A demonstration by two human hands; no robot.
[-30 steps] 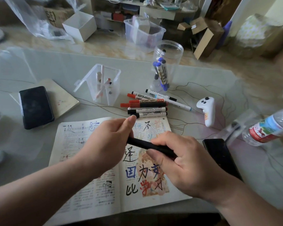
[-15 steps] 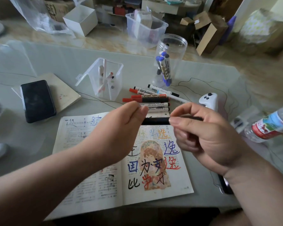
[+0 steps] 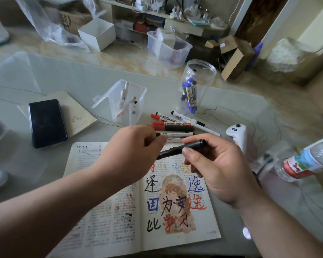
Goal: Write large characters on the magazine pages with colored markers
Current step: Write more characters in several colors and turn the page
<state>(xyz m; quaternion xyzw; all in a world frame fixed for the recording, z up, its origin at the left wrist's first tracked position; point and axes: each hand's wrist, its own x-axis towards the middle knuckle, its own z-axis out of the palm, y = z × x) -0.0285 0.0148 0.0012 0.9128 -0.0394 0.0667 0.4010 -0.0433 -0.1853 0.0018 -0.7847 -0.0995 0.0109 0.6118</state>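
Open magazine (image 3: pixel 104 211), lower centre: printed pages, the right one carrying large black, blue and red characters.
Black cylindrical marker (image 3: pixel 177 148), centre, held above the magazine's top edge. The left hand (image 3: pixel 131 151) pinches one end and the right hand (image 3: pixel 218 170) curls round the barrel.
Risk: a jerky cap pull could smear ink on fingers or page.
Loose whiteboard markers (image 3: pixel 175 127), just beyond: a dropped cap may roll among them.

Magazine (image 3: pixel 131 216) before loose markers (image 3: pixel 175 127), phone (image 3: pixel 47 122) left, seemingly on notebook (image 3: pixel 78 112)
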